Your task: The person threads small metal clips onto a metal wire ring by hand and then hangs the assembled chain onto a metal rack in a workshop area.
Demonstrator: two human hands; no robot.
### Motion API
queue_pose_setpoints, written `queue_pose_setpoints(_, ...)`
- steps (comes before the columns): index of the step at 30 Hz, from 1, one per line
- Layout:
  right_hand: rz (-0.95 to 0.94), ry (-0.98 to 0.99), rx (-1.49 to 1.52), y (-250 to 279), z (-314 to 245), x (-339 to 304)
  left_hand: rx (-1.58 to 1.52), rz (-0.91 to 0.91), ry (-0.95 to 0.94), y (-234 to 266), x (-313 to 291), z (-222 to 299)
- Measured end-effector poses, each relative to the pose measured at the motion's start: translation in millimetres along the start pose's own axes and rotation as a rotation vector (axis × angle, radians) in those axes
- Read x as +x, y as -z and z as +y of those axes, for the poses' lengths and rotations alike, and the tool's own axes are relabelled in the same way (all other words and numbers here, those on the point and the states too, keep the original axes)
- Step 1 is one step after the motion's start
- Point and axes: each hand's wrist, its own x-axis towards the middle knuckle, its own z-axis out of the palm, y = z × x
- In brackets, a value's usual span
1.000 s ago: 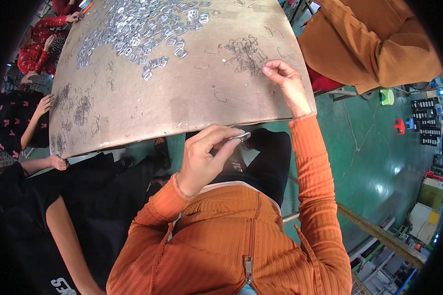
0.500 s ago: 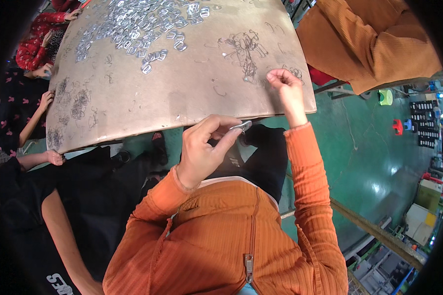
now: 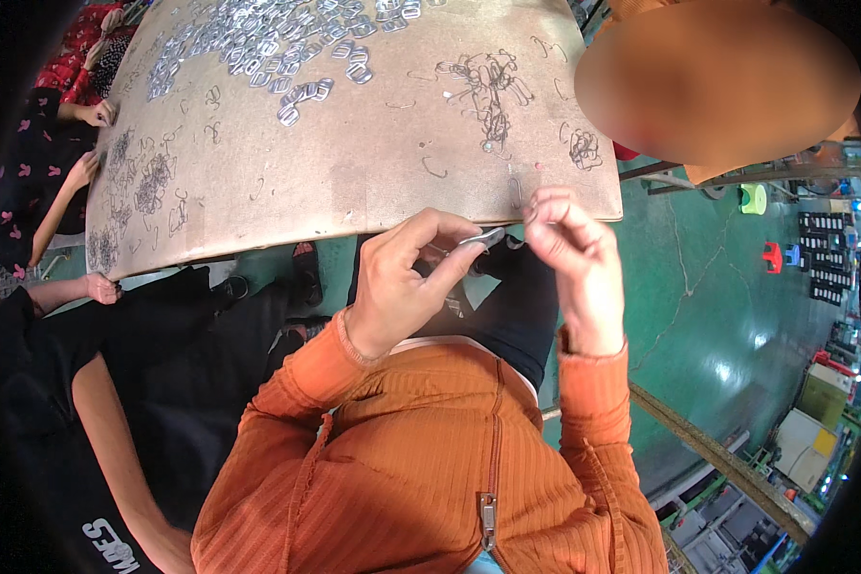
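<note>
My left hand [image 3: 402, 273] pinches a small silver metal buckle [image 3: 484, 238] between thumb and fingertips, just off the table's near edge. Close to the buckle on its right, my right hand [image 3: 579, 258] is closed with thumb and fingers together. A thin bent wire hook [image 3: 517, 189] sticks out by its fingertips, apart from the buckle. Loose wire hooks lie in a tangled pile [image 3: 488, 91] beyond my right hand, with a smaller clump [image 3: 583, 147] near the table's right edge. Many similar silver buckles [image 3: 258, 53] are heaped at the far side.
The brown-topped table [image 3: 354, 182] spans the space ahead. Co-workers sit along its left side, one hand [image 3: 103, 288] at its corner; a person in black [image 3: 163, 373] is close on my left. Plastic stools [image 3: 772, 256] stand on the green floor at right.
My right hand has come back from near the wire clump toward me and the left hand, with a wire hook now showing at its fingertips. The left hand still pinches the buckle.
</note>
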Motion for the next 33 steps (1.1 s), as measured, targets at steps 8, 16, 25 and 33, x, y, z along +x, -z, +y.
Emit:
queue_pose_setpoints(8,0.115,0.154,-0.106,-23,11,-13,0.072,-0.027,-0.086,0,-3,3)
queue_pose_setpoints(16,0.106,0.245,-0.148,-28,2,-37,0.58,0.36,-0.102,89,94,-105)
queue_pose_setpoints(25,0.101,0.203,-0.104,-29,1,-44,1.172,0.215,0.125,130,161,-148)
queue_pose_setpoints(33,0.076,0.061,0.042,-22,10,-48,0.648,0.189,0.002,103,137,-122)
